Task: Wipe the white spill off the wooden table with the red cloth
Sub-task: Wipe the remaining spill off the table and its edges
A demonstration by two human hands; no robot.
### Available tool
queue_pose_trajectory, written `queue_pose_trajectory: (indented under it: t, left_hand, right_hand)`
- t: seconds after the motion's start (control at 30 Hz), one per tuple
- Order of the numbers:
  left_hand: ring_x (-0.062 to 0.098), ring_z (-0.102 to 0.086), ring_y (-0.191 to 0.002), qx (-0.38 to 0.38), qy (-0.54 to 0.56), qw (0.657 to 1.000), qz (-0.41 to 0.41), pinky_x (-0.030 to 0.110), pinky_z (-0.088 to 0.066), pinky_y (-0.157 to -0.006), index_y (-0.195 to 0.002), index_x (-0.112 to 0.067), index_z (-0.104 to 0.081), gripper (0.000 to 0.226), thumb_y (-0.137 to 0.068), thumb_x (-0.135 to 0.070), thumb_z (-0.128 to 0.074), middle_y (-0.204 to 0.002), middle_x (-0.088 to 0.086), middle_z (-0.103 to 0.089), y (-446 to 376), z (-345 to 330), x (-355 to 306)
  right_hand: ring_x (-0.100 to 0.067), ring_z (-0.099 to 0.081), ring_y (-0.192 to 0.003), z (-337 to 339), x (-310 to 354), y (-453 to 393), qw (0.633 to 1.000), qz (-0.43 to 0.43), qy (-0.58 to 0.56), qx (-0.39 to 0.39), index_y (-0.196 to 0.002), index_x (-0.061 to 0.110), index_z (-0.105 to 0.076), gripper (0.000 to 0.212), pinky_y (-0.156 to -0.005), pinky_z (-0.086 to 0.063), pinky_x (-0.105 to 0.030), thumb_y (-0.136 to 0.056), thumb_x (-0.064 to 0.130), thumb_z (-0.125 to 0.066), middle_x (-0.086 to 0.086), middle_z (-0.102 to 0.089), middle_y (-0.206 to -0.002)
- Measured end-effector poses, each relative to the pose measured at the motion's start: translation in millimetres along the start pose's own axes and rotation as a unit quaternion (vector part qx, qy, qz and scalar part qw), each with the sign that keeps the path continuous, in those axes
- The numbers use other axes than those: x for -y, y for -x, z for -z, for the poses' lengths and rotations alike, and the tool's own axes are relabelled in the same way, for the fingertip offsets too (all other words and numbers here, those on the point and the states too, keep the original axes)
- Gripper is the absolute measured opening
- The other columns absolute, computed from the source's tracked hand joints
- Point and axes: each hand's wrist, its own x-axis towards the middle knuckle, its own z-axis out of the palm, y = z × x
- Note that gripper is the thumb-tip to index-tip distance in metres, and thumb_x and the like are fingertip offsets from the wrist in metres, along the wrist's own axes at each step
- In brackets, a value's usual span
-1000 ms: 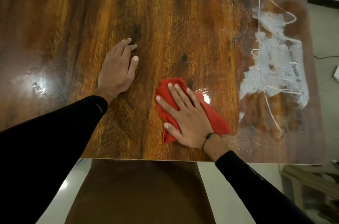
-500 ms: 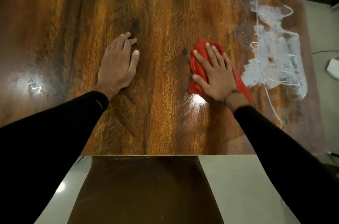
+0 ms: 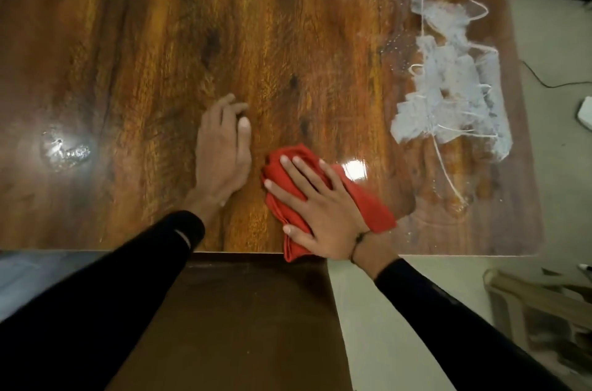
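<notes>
A crumpled red cloth [image 3: 365, 201] lies at the near edge of the wooden table [image 3: 288, 22], its lower corner hanging just past the edge. My right hand [image 3: 320, 211] presses flat on it with fingers spread. My left hand [image 3: 222, 150] rests flat on the bare wood just left of the cloth, holding nothing. The white spill [image 3: 448, 89], a smeared patch with thin white streaks, covers the table's far right part, well apart from the cloth.
A shiny wet spot [image 3: 65, 150] glints at the table's left. A dark brown chair seat [image 3: 237, 320] sits below the near edge. On the floor at right lie a cable [image 3: 551, 83], a white object [image 3: 584, 113] and a wooden piece [image 3: 544, 304].
My right hand slid the red cloth from beside the spill back toward me and left, down to the table's near edge. The left hand stayed flat on the wood.
</notes>
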Motion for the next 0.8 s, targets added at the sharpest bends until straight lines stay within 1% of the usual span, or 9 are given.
queue_pose_trajectory:
  t: [0.1,0.2,0.27,0.3,0.43,0.53,0.6,0.7,0.8]
  left_hand:
    - [0.027,-0.045,-0.153,0.032,0.014,0.999,-0.018,0.050,-0.037,-0.127,-0.145,-0.010,-0.062,0.043,-0.119,-0.030,-0.035,-0.161,0.011,-0.052,29,-24,-29]
    - [0.024,-0.044,-0.155,0.019,0.031,0.999,0.006,0.042,-0.033,-0.127,-0.147,-0.014,-0.061,0.043,-0.118,-0.032,-0.035,-0.163,0.008,-0.051,36,-40,-52]
    - [0.023,-0.044,-0.154,0.004,0.043,0.998,0.036,0.038,-0.031,-0.127,-0.148,-0.015,-0.060,0.043,-0.119,-0.032,-0.035,-0.163,0.007,-0.051,37,-44,-56]
    - [0.024,-0.043,-0.154,0.004,0.042,0.998,0.040,0.039,-0.032,-0.127,-0.149,-0.015,-0.060,0.043,-0.119,-0.032,-0.034,-0.164,0.008,-0.051,38,-45,-54]
    - [0.027,-0.043,-0.156,0.020,-0.014,0.999,0.021,0.050,-0.035,-0.129,-0.151,-0.012,-0.058,0.046,-0.118,-0.032,-0.033,-0.165,0.011,-0.050,42,-47,-47]
    - [0.028,-0.043,-0.155,0.019,-0.047,0.998,0.021,0.049,-0.035,-0.128,-0.152,-0.011,-0.058,0.046,-0.118,-0.030,-0.034,-0.164,0.012,-0.049,39,-50,-52]
    - [0.028,-0.043,-0.155,0.021,-0.052,0.998,0.011,0.048,-0.034,-0.127,-0.152,-0.010,-0.058,0.045,-0.118,-0.029,-0.035,-0.165,0.012,-0.049,38,-50,-54]
    - [0.030,-0.043,-0.155,0.019,-0.059,0.998,-0.003,0.050,-0.035,-0.127,-0.152,-0.008,-0.058,0.044,-0.118,-0.027,-0.037,-0.165,0.014,-0.049,39,-50,-52]
    - [0.034,-0.044,-0.155,0.019,-0.073,0.997,-0.004,0.052,-0.035,-0.127,-0.152,-0.006,-0.058,0.043,-0.119,-0.027,-0.040,-0.164,0.017,-0.048,39,-52,-53]
  right_hand:
    - [-0.029,0.000,-0.176,1,-28,50,1.000,-0.022,0.006,0.004,-0.181,0.037,-0.009,0.087,-0.138,-0.010,-0.063,-0.108,0.069,-0.043,-0.007,0.003,-0.189]
    - [-0.028,-0.002,-0.176,8,-74,75,0.997,-0.076,0.014,0.007,-0.180,0.039,-0.011,0.083,-0.136,-0.014,-0.066,-0.108,0.071,-0.036,-0.005,0.002,-0.190]
    - [-0.029,-0.002,-0.176,13,-102,71,0.994,-0.112,0.009,0.009,-0.180,0.040,-0.011,0.081,-0.136,-0.014,-0.068,-0.108,0.071,-0.031,-0.005,0.001,-0.190]
    - [-0.029,-0.003,-0.176,16,-113,63,0.991,-0.132,0.006,0.006,-0.180,0.040,-0.012,0.081,-0.136,-0.014,-0.068,-0.108,0.072,-0.030,-0.005,0.000,-0.190]
    - [-0.030,-0.005,-0.175,21,-124,10,0.981,-0.191,0.003,-0.020,-0.180,0.036,-0.014,0.082,-0.138,-0.010,-0.061,-0.109,0.072,-0.030,-0.008,-0.003,-0.189]
    - [-0.032,-0.005,-0.175,19,-95,-16,0.984,-0.174,0.007,-0.026,-0.181,0.033,-0.014,0.083,-0.139,-0.006,-0.061,-0.109,0.070,-0.033,-0.012,-0.003,-0.189]
    - [-0.033,-0.003,-0.175,15,-67,-12,0.989,-0.146,0.003,-0.024,-0.181,0.032,-0.013,0.084,-0.139,-0.007,-0.063,-0.108,0.068,-0.036,-0.013,-0.001,-0.189]
    - [-0.032,-0.003,-0.175,6,-36,25,0.995,-0.095,-0.003,-0.019,-0.181,0.032,-0.013,0.086,-0.139,-0.008,-0.063,-0.108,0.066,-0.042,-0.012,-0.001,-0.189]
    - [-0.029,-0.002,-0.176,0,-44,72,0.996,-0.081,-0.004,-0.020,-0.181,0.034,-0.011,0.088,-0.139,-0.007,-0.061,-0.107,0.065,-0.046,-0.009,0.001,-0.189]
